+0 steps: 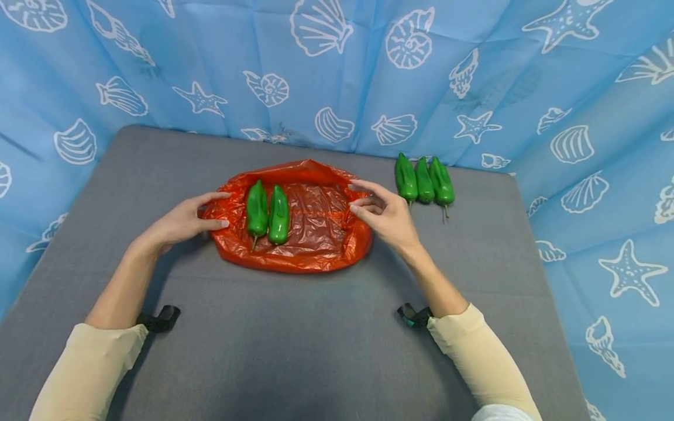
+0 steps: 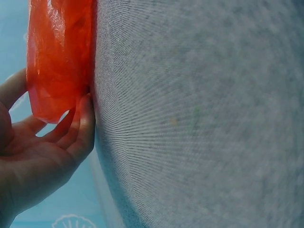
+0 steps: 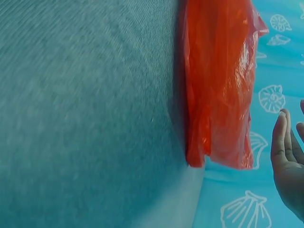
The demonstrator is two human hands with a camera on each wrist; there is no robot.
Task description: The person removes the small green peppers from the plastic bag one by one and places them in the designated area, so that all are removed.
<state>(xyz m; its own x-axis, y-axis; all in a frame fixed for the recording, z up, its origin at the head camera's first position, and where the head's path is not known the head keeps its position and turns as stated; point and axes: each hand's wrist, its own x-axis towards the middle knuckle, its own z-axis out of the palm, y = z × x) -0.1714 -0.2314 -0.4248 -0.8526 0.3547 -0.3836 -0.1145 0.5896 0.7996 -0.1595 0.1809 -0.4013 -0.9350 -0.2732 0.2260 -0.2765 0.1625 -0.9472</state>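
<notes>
A red plastic bag (image 1: 295, 261) lies on the grey table with its mouth wide and its rim folded outward. Two green peppers (image 1: 257, 210) rest inside, toward its left end. My left hand (image 1: 181, 221) is at the bag's left end, its thumb and index finger spread apart over the rim. In the left wrist view, the other fingers (image 2: 84, 121) lie against the bag's end, close to the table. Over the right end of the bag is my right hand (image 1: 387, 216), its fingers loosely bent and holding nothing. The right wrist view shows that hand (image 3: 290, 164) apart from the red plastic.
Three more green peppers (image 1: 423, 180) lie side by side near the table's back edge, right of the bag. A blue curtain (image 1: 358, 70) with white shell prints hangs behind and beside the grey table (image 1: 295, 345). Black wrist-camera mounts (image 1: 160, 318) sit at both forearms.
</notes>
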